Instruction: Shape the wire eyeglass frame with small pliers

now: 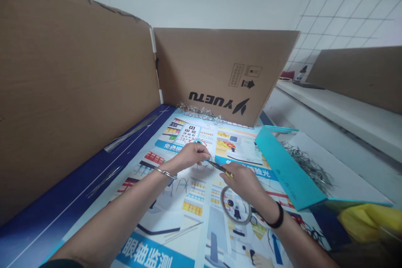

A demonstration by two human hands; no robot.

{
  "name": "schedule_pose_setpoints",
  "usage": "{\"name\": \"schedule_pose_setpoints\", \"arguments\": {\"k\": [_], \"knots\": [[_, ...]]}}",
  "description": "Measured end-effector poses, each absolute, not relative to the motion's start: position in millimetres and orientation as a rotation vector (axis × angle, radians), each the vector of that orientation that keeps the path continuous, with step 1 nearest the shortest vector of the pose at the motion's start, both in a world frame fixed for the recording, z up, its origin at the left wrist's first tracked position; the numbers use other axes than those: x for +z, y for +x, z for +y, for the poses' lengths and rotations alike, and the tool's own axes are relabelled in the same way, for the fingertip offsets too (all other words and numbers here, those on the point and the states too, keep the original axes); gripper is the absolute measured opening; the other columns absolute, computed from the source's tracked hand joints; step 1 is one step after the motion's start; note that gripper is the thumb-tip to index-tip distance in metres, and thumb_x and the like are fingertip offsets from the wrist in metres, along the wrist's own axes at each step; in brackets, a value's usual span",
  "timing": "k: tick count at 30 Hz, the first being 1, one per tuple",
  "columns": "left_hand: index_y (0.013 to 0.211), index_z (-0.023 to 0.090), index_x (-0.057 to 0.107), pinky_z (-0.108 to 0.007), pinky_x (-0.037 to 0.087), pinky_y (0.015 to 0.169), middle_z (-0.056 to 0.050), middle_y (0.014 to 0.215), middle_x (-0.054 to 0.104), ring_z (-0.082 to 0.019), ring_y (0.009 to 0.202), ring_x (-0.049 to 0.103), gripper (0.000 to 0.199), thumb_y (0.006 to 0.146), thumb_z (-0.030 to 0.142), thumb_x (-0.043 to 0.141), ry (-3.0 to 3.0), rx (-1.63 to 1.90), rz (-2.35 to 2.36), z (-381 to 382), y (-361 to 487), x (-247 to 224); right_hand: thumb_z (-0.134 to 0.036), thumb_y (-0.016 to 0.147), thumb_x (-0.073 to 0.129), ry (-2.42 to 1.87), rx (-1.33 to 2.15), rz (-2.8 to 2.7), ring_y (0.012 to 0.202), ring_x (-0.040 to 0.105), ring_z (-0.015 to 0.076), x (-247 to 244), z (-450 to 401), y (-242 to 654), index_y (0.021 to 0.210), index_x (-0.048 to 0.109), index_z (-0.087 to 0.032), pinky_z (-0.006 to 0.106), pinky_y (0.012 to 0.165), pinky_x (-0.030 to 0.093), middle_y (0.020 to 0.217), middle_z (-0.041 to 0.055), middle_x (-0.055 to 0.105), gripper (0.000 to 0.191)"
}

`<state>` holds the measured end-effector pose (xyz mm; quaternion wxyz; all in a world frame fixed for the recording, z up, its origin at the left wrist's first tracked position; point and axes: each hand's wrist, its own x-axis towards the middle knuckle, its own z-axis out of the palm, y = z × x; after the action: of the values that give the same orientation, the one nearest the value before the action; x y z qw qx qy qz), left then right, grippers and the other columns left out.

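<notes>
My left hand point(193, 155) is closed in a pinch near the middle of the printed poster. Between its fingertips is a thin piece of wire, mostly hidden by the fingers. In my right hand point(243, 180) are pliers point(217, 165) with dark jaws and yellow handles. The jaws point left and meet the wire at my left fingertips. Below the hands lies a round grey coil point(223, 206), partly covered by my right wrist. Several bent wires point(179, 186) rest on the poster beside my left forearm, and straight wires point(184, 232) lie nearer to me.
Cardboard panels point(201, 63) wall the back and left. Along the back panel's foot runs a heap of small wire pieces point(201, 110). Wire bundles point(128, 134) lie at left. On the right, a teal box point(282, 171) holds tangled wire point(307, 167), with yellow material point(367, 222) in front.
</notes>
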<state>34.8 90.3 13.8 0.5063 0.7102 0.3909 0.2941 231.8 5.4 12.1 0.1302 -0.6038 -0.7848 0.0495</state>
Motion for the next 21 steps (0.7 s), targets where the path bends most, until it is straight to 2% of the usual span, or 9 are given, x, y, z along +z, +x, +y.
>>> {"name": "schedule_pose_setpoints", "arguments": {"k": [5,11,17,21], "knots": [[0.071,0.014,0.065,-0.02,0.042,0.05,0.002,0.059,0.057,-0.008,0.05,0.052,0.017,0.069,0.03,0.058,1.719,0.68,0.968,90,33,17,-0.034,0.084,0.046,-1.74,0.188,-2.277,0.09,0.06,0.0194,9,7,233,0.103,0.062,-0.022,0.027,0.075,0.042,0.098,0.0052,0.066,0.028],[0.068,0.015,0.066,-0.02,0.033,0.049,0.003,0.052,0.053,-0.008,0.049,0.045,0.019,0.068,0.031,0.057,1.958,0.616,1.069,98,14,29,-0.037,0.082,0.048,-1.74,0.191,-2.214,0.087,0.059,0.0195,5,13,240,0.101,0.063,-0.022,0.028,0.073,0.042,0.094,0.0051,0.064,0.029],[0.07,0.015,0.065,-0.021,0.035,0.052,0.002,0.059,0.057,-0.009,0.055,0.048,0.015,0.067,0.03,0.059,1.955,0.685,1.064,100,12,31,-0.039,0.079,0.05,-1.686,0.296,-2.139,0.076,0.057,0.0178,6,15,243,0.094,0.064,-0.02,0.027,0.066,0.041,0.085,0.004,0.063,0.028],[0.068,0.015,0.059,-0.02,0.034,0.051,0.004,0.057,0.053,-0.008,0.054,0.046,0.012,0.066,0.027,0.061,1.944,0.735,0.986,94,18,32,-0.039,0.078,0.051,-1.582,0.424,-2.112,0.071,0.055,0.0165,13,13,240,0.09,0.063,-0.02,0.026,0.063,0.04,0.079,0.0024,0.061,0.026]]}}
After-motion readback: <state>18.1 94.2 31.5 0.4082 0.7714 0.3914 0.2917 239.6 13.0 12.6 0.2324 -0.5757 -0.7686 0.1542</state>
